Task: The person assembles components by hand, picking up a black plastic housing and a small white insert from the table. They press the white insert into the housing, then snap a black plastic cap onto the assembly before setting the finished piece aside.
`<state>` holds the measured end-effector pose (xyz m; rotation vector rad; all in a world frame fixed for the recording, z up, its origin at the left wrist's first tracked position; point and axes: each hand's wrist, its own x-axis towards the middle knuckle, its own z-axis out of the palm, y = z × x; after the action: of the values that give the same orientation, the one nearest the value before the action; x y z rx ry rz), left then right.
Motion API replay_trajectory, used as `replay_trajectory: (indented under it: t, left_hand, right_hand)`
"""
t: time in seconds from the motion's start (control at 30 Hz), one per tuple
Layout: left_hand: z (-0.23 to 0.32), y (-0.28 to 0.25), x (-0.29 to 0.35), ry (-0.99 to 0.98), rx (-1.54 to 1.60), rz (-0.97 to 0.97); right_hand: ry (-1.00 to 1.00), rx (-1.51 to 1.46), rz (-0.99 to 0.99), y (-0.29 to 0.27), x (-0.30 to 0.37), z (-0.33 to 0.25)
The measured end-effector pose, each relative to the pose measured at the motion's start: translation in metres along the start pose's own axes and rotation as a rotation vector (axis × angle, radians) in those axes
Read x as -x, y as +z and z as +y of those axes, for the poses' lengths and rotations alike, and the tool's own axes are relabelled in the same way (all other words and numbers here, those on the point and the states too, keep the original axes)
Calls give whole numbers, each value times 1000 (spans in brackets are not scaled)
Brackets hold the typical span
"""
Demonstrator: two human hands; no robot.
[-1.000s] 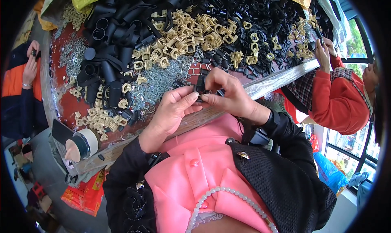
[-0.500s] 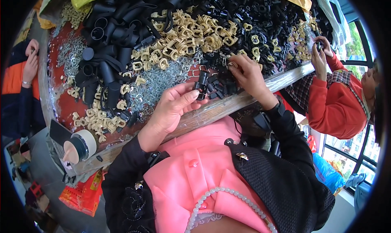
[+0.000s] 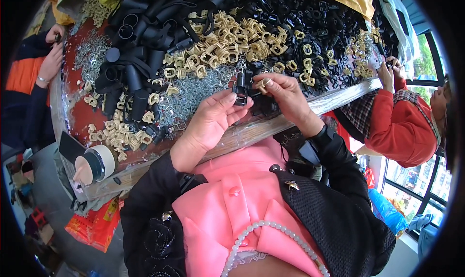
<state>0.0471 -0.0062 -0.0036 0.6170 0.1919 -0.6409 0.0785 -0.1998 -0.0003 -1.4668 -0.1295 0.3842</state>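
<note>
My left hand [image 3: 208, 119] grips a small black plastic fitting [image 3: 241, 89] upright between thumb and fingers, just above the table's near edge. Close beside it, my right hand [image 3: 292, 100] pinches a small tan plastic clip [image 3: 263, 85] between thumb and forefinger. The two parts are very near each other; whether they touch I cannot tell. Behind my hands lies a heap of similar tan clips [image 3: 220, 42]. Small silvery metal pieces [image 3: 191, 95] are spread to the left of my left hand.
Black tubes [image 3: 133, 78] pile up at the left, and small black parts [image 3: 334, 30] at the far right. A wooden rail [image 3: 252, 131] edges the table. A round cream-and-dark container [image 3: 104, 161] stands at the left corner. Co-workers' hands [image 3: 51, 61] show at both sides.
My right hand has lifted from the black parts with a tan clip now visible in its pinch, and come closer to my left hand. The black fitting has risen slightly.
</note>
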Motion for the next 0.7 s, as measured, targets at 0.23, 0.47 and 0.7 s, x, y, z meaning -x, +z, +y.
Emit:
replay_trajectory:
  t: [0.23, 0.47, 0.7]
  left_hand:
    - [-2, 1, -6, 99, 167, -92]
    - [2, 0, -6, 169, -13, 15]
    - [1, 6, -5, 203, -188, 19]
  right_hand:
    - [-224, 393, -165, 12, -5, -1]
    - [-341, 530, -179, 16, -5, -24]
    - [-551, 1077, -276, 15, -10, -26]
